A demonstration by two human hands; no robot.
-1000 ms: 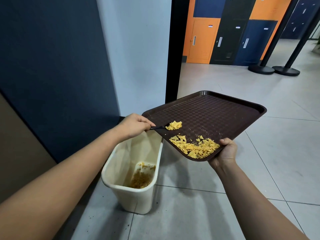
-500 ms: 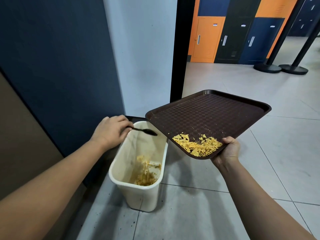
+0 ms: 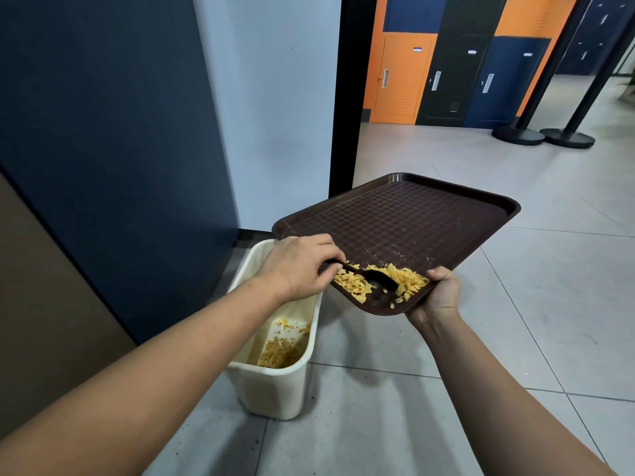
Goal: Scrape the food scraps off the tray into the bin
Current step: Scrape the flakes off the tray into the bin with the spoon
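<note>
We note the left hand (image 3: pixel 299 266), pinching the black spoon (image 3: pixel 376 278), has returned from the bin (image 3: pixel 275 376) into the scraps (image 3: pixel 407 281); right hand (image 3: pixel 438 295) grips the tray (image 3: pixel 395 218) above the bin. Another sweep is due.

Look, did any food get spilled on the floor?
Maybe a little: dark specks dot the floor around the bin, though I can't tell what they are. The yellow scraps sit on the tray or inside the bin.

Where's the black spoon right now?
The black spoon is low in the head view, right of centre, its bowl in the yellow scraps at the tray's near corner, gripped by the left hand.
</note>
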